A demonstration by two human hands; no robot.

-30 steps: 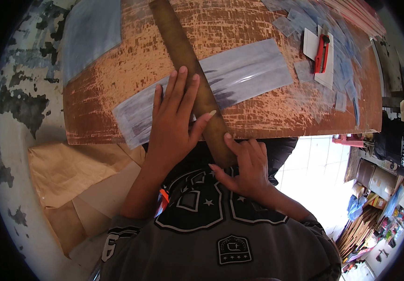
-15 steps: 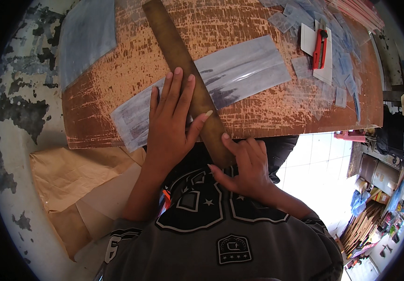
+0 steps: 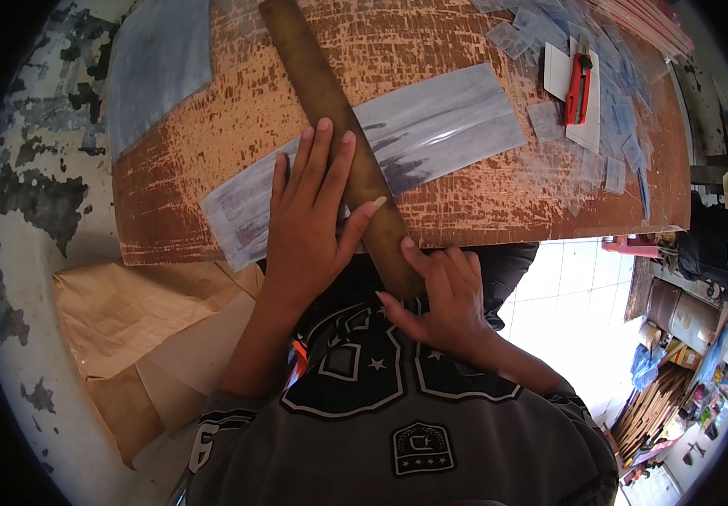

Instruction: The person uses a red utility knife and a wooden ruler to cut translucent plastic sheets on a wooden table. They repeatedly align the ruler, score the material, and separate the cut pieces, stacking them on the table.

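Long brown ruler point(image 3: 330, 126) lies on counter point(image 3: 465, 202) across clear plastic strip point(image 3: 431, 126), long axis from near edge up-left. Left hand point(image 3: 309, 228) spread flat, pressing it; right hand point(image 3: 440, 295) curled, fingertips on near end. Vs earlier: nearly unchanged.

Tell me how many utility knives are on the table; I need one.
1. A red utility knife lies on white card at the table's far right, away from both hands. Others may be hidden.

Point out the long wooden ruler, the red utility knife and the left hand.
long wooden ruler point(image 3: 322, 93), head view, on its upper bare stretch.
red utility knife point(image 3: 578, 78), head view, mid-handle.
left hand point(image 3: 306, 232), head view, back of the hand, flat on the ruler.
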